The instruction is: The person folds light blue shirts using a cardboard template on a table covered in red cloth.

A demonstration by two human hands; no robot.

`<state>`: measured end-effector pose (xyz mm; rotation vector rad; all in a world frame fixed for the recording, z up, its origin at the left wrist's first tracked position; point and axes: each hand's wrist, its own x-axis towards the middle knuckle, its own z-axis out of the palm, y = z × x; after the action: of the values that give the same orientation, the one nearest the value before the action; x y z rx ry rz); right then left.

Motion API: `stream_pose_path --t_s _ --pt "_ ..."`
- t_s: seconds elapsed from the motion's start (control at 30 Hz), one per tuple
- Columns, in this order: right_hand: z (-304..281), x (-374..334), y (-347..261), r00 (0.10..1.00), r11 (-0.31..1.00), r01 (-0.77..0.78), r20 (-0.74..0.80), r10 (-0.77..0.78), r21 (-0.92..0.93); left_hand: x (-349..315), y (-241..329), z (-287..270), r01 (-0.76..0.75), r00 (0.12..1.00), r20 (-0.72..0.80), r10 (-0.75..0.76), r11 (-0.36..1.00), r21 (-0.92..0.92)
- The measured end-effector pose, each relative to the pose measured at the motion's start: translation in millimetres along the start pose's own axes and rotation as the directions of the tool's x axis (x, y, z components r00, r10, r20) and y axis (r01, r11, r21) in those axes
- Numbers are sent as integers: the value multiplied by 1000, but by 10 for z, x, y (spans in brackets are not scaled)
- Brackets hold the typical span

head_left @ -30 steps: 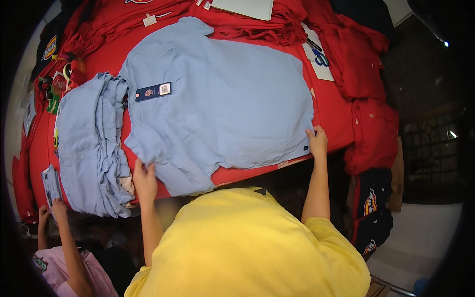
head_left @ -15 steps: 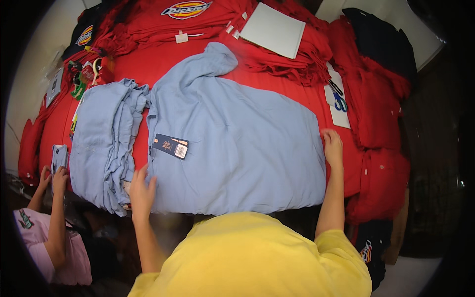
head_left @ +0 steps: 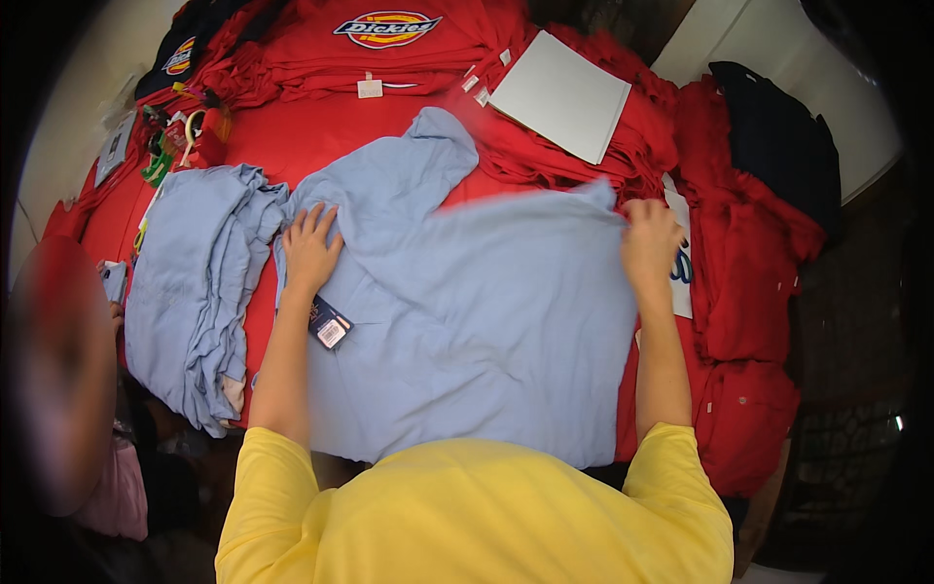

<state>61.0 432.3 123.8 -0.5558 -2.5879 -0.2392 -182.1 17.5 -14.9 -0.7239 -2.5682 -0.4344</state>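
Evidently, the red-covered table (head_left: 302, 122) takes up most of the view, with red garments (head_left: 735, 292) heaped along its far and right sides. Directly in front of the person lies a light-blue short-sleeved shirt (head_left: 486, 321), opened out broadly. Its long axis seems to run left to right, shoulder end leftward and hem rightward, with one sleeve pointing away from the person. The laying-out looks mostly done: the middle lies fairly flat, while the far right corner rises, blurred, and some wrinkles are left unsmoothed; no finished fold shows. Just left of it sits a pile of light-blue garments (head_left: 190, 292), its length running from far to near. Beyond the shirt, a white sheet (head_left: 564, 95) rests on red cloth. The left hand (head_left: 311, 251) lies on the shirt's shoulder end, fingers spread. The right hand (head_left: 652, 243) is at the right edge, fingers curled; whether they pinch fabric, I cannot tell. A dark hang tag (head_left: 331, 326) lies beside the left forearm.
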Motion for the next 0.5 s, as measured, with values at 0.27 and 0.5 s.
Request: stream_pose_path --t_s 0.27,0.5 --pt "865 -107 80 981 831 -50 -130 146 554 521 -188 359 169 945 -259 -199 977 -133" --pt "1479 -17 325 995 928 101 -51 -89 358 930 -672 274 16 995 -97 -27 994 -106"
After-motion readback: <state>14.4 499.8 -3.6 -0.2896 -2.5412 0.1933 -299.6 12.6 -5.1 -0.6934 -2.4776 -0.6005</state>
